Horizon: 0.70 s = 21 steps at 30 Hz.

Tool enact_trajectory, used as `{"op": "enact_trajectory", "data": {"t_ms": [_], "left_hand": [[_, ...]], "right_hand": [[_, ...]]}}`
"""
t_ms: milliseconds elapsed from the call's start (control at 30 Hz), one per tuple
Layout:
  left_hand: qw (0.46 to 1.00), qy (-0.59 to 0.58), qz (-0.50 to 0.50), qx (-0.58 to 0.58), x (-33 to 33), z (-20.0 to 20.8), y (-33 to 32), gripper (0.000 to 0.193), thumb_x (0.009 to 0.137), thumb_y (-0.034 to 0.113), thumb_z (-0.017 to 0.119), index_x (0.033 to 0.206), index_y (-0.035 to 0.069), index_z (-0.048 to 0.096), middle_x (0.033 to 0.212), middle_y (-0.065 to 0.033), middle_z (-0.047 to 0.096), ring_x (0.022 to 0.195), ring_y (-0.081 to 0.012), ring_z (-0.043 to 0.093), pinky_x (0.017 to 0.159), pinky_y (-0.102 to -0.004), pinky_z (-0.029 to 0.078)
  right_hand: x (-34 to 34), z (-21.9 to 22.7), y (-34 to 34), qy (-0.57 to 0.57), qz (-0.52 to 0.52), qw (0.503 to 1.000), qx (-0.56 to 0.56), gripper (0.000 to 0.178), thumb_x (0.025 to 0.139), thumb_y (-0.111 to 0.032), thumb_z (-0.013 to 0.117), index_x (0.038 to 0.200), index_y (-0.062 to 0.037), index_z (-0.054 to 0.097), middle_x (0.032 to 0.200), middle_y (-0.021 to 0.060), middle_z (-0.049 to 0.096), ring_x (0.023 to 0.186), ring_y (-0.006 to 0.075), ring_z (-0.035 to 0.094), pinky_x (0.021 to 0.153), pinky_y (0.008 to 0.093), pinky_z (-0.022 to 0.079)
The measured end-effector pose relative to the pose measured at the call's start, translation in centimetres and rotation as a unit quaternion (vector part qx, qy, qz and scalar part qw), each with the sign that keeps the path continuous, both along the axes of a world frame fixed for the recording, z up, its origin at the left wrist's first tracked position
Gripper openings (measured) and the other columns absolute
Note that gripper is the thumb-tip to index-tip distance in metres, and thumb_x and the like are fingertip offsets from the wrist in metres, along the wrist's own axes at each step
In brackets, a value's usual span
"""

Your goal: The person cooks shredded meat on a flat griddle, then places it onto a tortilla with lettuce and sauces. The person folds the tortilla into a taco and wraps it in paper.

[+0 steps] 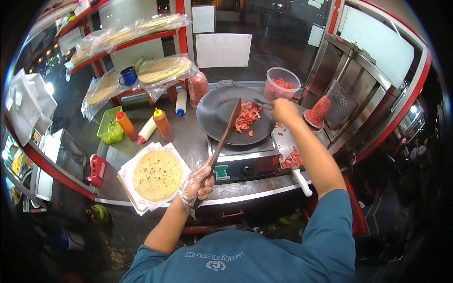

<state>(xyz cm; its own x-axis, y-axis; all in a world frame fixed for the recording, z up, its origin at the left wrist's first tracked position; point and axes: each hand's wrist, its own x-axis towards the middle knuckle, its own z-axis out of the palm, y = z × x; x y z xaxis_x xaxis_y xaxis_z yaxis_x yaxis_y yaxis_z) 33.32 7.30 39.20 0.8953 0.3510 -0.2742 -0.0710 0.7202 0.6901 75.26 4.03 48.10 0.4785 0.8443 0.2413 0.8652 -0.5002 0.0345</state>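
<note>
My left hand [197, 185], in a clear plastic glove, is wrapped round the handle of a long wooden spatula [224, 138]. The blade reaches over the round black griddle pan [212, 111], beside a heap of reddish meat strips [247, 116]. Closed over the pan's right rim, my right hand [285, 112] grips a dark utensil [265, 104] that points toward the meat; its exact kind is unclear. A browned flatbread [157, 175] lies on white paper left of my gloved hand.
Under the pan stands a stove [245, 169]. To its right are a meat tray [290, 155], a white-handled knife [302, 183] and a vertical grill with a meat cone [319, 113]. Sauce bottles [163, 125] and a green basket [111, 126] sit left. Behind is a meat tub [282, 81].
</note>
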Motion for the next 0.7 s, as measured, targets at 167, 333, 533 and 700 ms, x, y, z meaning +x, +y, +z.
{"op": "enact_trajectory", "data": {"t_ms": [167,333,533,700], "left_hand": [[0.991,0.053,0.051,0.108,-0.5,2.3,5.2,0.064,0.105,0.042,0.06,0.162,0.036,0.031,0.077,0.0026,0.048,0.048,-0.0037,0.036,0.041,-0.019,0.032],[0.983,0.086,0.037,0.157,-3.2,1.4,7.7,0.065,0.107,0.04,0.057,0.164,0.033,0.028,0.076,0.0024,0.047,0.047,-0.0037,0.035,0.041,-0.0194,0.031],[0.997,0.044,0.039,0.051,-4.2,-0.7,2.3,0.06,0.109,0.034,0.053,0.164,0.033,0.028,0.075,0.0031,0.044,0.047,-0.004,0.035,0.039,-0.0184,0.03],[1.0,0.003,-0.003,-0.008,-0.8,0.2,0.4,0.059,0.109,0.036,0.054,0.163,0.036,0.029,0.074,0.0036,0.043,0.047,-0.0039,0.035,0.039,-0.0195,0.03]], "right_hand": [[-3.9,-0.4,3.6,-0.079,0.006,0.994,0.08,0.027,0.088,-0.02,0.072,0.114,-0.0152,0.077,0.109,0.0154,0.072,0.098,0.0366,0.072,0.082,0.0492,0.058],[-6.9,-0.3,1.7,-0.063,0.107,0.992,0.022,0.028,0.095,-0.027,0.065,0.115,-0.0104,0.075,0.105,0.0164,0.072,0.094,0.0357,0.072,0.078,0.0464,0.059],[-0.9,2.0,-5.4,0.456,-0.083,0.886,0.017,0.036,0.1,-0.029,0.063,0.091,0.0033,0.076,0.068,0.0165,0.069,0.051,0.0197,0.066,0.052,0.039,0.053],[-6.4,2.3,-2.2,0.234,0.006,0.968,0.087,0.034,0.097,-0.031,0.068,0.095,0.0024,0.077,0.075,0.0173,0.073,0.056,0.0256,0.069,0.057,0.0419,0.055]]}}
